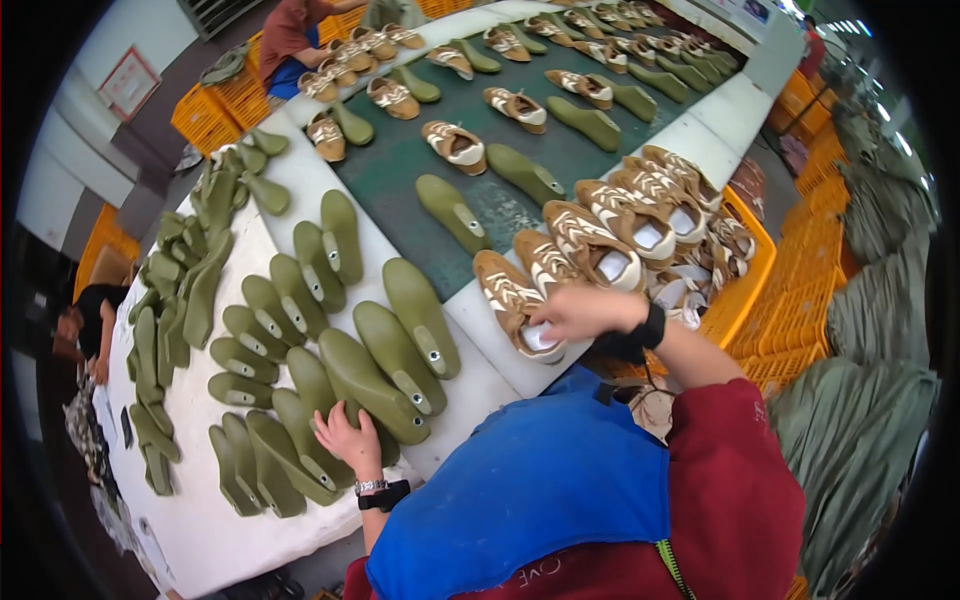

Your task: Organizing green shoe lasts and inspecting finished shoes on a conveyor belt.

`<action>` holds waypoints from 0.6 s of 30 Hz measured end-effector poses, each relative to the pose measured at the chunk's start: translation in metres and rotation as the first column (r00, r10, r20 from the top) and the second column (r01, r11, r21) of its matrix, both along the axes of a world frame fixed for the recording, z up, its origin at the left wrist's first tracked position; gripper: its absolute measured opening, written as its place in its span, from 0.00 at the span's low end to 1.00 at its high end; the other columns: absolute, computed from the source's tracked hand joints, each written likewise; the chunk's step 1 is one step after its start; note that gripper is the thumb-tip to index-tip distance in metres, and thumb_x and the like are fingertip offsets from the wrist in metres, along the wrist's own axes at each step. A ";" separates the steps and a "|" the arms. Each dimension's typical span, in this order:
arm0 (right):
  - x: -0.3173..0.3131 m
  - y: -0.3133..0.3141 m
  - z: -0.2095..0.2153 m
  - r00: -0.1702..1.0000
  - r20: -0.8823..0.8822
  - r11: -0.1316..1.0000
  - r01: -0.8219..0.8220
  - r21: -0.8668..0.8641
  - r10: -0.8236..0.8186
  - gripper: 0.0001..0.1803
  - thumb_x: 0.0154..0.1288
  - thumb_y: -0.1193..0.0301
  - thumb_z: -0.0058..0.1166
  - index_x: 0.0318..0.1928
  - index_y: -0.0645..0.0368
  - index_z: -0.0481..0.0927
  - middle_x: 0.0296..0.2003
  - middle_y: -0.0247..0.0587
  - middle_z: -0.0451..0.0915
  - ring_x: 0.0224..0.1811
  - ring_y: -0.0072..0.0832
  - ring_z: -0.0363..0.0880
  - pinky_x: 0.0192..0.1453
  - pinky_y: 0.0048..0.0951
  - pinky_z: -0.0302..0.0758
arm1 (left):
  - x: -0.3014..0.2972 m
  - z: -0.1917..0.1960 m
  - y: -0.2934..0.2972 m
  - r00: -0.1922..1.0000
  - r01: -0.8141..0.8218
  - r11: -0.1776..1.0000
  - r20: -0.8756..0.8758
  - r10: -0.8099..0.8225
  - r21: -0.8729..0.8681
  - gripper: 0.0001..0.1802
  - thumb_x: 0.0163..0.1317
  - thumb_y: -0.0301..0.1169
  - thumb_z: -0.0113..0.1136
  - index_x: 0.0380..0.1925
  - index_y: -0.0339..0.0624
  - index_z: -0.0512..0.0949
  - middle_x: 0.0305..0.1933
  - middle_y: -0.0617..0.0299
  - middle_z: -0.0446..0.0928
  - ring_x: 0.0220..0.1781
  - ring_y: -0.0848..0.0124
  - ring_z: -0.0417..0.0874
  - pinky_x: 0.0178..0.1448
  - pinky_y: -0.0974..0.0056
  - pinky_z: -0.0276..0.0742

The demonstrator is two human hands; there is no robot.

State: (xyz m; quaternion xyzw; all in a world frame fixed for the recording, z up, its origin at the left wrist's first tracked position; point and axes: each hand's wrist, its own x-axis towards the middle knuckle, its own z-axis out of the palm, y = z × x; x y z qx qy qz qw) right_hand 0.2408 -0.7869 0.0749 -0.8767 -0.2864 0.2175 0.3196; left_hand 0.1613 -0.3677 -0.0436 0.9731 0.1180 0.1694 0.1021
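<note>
Low in front of me, my left hand (pixel 348 438) lies against the heel ends of the green shoe lasts (pixel 372 385), fingers spread and touching them. My right hand (pixel 592 314) is curled at the heel opening of the nearest brown sneaker (pixel 505 290), which has white stripes and laces. White material (pixel 541 337) shows in that opening, just under the fingertips. What the right fingers pinch is hidden. Beside this sneaker stands a row of similar brown sneakers (pixel 584 235), some with white pieces inside.
More lasts (pixel 190 265) are heaped on the white table (pixel 290 540) at left. A green belt (pixel 390 165) carries sneakers and lasts in lines. An orange crate (pixel 745 270) of sneakers is at right, by stacked crates (pixel 800 320). A co-worker (pixel 290 45) is at far left.
</note>
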 end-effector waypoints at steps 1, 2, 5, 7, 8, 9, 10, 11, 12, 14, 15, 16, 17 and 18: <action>-0.024 0.003 -0.019 0.996 0.069 0.990 0.063 -0.128 -0.054 0.19 0.54 0.64 0.55 0.45 0.59 0.77 0.35 0.51 0.80 0.37 0.46 0.79 0.41 0.39 0.75 | 0.000 0.000 -0.001 1.000 0.004 1.000 -0.009 -0.004 0.005 0.21 0.50 0.33 0.60 0.47 0.42 0.73 0.50 0.56 0.73 0.66 0.52 0.59 0.67 0.43 0.48; -0.045 0.002 -0.052 0.989 0.126 0.989 0.093 -0.115 -0.078 0.22 0.53 0.64 0.56 0.50 0.57 0.74 0.38 0.50 0.79 0.38 0.47 0.78 0.42 0.41 0.75 | 0.002 0.000 -0.002 1.000 0.013 1.000 -0.009 -0.012 0.009 0.22 0.49 0.33 0.59 0.46 0.42 0.74 0.50 0.56 0.73 0.65 0.52 0.59 0.67 0.44 0.49; -0.081 0.018 -0.091 0.949 0.198 0.935 0.287 -0.207 -0.247 0.17 0.53 0.66 0.56 0.44 0.57 0.75 0.33 0.48 0.78 0.35 0.45 0.79 0.35 0.43 0.75 | 0.004 0.005 -0.003 0.997 0.071 0.994 -0.032 -0.069 0.084 0.22 0.48 0.34 0.59 0.46 0.40 0.74 0.50 0.54 0.74 0.63 0.51 0.61 0.65 0.46 0.53; -0.080 0.024 -0.090 0.936 0.199 0.928 0.326 -0.182 -0.290 0.11 0.52 0.66 0.56 0.35 0.57 0.77 0.27 0.50 0.78 0.34 0.44 0.79 0.35 0.44 0.75 | -0.001 0.000 0.006 0.995 0.100 0.991 0.002 -0.100 0.091 0.23 0.48 0.34 0.60 0.46 0.40 0.74 0.49 0.54 0.74 0.63 0.50 0.62 0.64 0.46 0.54; -0.077 0.028 -0.078 0.946 0.164 0.948 0.300 -0.106 -0.281 0.12 0.53 0.65 0.56 0.36 0.56 0.78 0.27 0.51 0.78 0.34 0.45 0.79 0.36 0.44 0.74 | -0.002 -0.004 0.010 0.998 0.066 0.990 -0.006 -0.066 0.123 0.23 0.49 0.35 0.60 0.47 0.41 0.74 0.50 0.54 0.74 0.63 0.51 0.61 0.64 0.46 0.54; -0.076 0.029 -0.071 0.947 0.155 0.960 0.278 0.040 -0.281 0.12 0.54 0.64 0.55 0.38 0.55 0.78 0.27 0.50 0.78 0.34 0.48 0.78 0.38 0.44 0.74 | -0.003 -0.004 0.009 0.999 0.034 0.992 -0.031 -0.030 0.120 0.23 0.50 0.35 0.59 0.49 0.42 0.73 0.52 0.55 0.73 0.64 0.51 0.60 0.65 0.45 0.53; -0.070 0.034 -0.050 0.965 0.016 0.958 0.259 0.120 -0.263 0.13 0.55 0.65 0.55 0.39 0.56 0.78 0.29 0.50 0.79 0.35 0.48 0.78 0.40 0.42 0.74 | -0.003 -0.005 0.010 0.998 0.012 0.994 -0.060 -0.005 0.112 0.23 0.51 0.35 0.58 0.49 0.42 0.73 0.54 0.56 0.72 0.65 0.51 0.60 0.66 0.45 0.51; -0.065 0.037 -0.037 0.962 0.005 0.941 0.267 0.210 -0.274 0.14 0.56 0.65 0.54 0.41 0.58 0.77 0.29 0.50 0.80 0.31 0.43 0.80 0.36 0.38 0.75 | -0.003 -0.004 0.011 0.997 0.015 0.994 -0.073 -0.007 0.111 0.23 0.51 0.35 0.58 0.49 0.43 0.73 0.54 0.56 0.72 0.65 0.51 0.60 0.66 0.44 0.51; -0.055 0.040 -0.026 0.960 -0.094 0.910 0.279 0.306 -0.263 0.15 0.57 0.64 0.53 0.42 0.60 0.77 0.27 0.48 0.80 0.23 0.35 0.81 0.32 0.32 0.76 | -0.002 -0.004 0.011 0.996 0.008 0.994 -0.084 0.001 0.111 0.23 0.51 0.35 0.58 0.49 0.43 0.73 0.55 0.57 0.71 0.65 0.51 0.60 0.67 0.44 0.50; -0.038 0.047 0.031 0.913 -0.343 0.848 0.352 0.395 -0.219 0.16 0.59 0.64 0.53 0.42 0.64 0.76 0.22 0.44 0.79 0.17 0.26 0.79 0.25 0.26 0.75 | -0.004 -0.003 0.011 0.997 -0.003 0.994 -0.080 0.012 0.106 0.24 0.51 0.36 0.58 0.49 0.42 0.73 0.54 0.56 0.72 0.65 0.51 0.60 0.67 0.44 0.50; -0.025 0.048 0.046 0.916 -0.347 0.850 0.340 0.402 -0.202 0.17 0.60 0.64 0.53 0.43 0.64 0.75 0.24 0.41 0.79 0.18 0.24 0.78 0.24 0.24 0.75 | -0.003 -0.001 0.009 0.995 -0.009 0.994 -0.099 0.020 0.112 0.24 0.50 0.37 0.59 0.49 0.43 0.73 0.54 0.57 0.72 0.64 0.52 0.61 0.66 0.44 0.50; -0.010 0.050 0.058 0.921 -0.349 0.855 0.316 0.412 -0.173 0.17 0.62 0.63 0.53 0.45 0.64 0.75 0.25 0.38 0.78 0.18 0.22 0.77 0.23 0.23 0.74 | -0.004 0.002 0.007 0.992 -0.029 0.992 -0.117 0.043 0.120 0.24 0.50 0.37 0.60 0.49 0.43 0.73 0.54 0.57 0.72 0.64 0.53 0.61 0.66 0.44 0.50; 0.005 0.052 0.068 0.917 -0.364 0.832 0.328 0.448 -0.166 0.17 0.62 0.63 0.53 0.44 0.64 0.75 0.27 0.38 0.78 0.19 0.21 0.77 0.23 0.22 0.74 | -0.004 0.002 0.007 0.996 -0.004 0.993 -0.093 0.015 0.122 0.24 0.48 0.37 0.61 0.48 0.44 0.73 0.52 0.58 0.73 0.62 0.55 0.65 0.66 0.44 0.51; 0.020 0.053 0.078 0.912 -0.381 0.809 0.335 0.483 -0.150 0.17 0.62 0.63 0.53 0.44 0.64 0.75 0.28 0.38 0.78 0.20 0.20 0.77 0.22 0.21 0.73 | -0.002 -0.008 0.012 0.998 0.034 0.997 -0.046 -0.031 0.070 0.24 0.47 0.36 0.61 0.47 0.45 0.73 0.49 0.58 0.74 0.59 0.57 0.68 0.65 0.44 0.51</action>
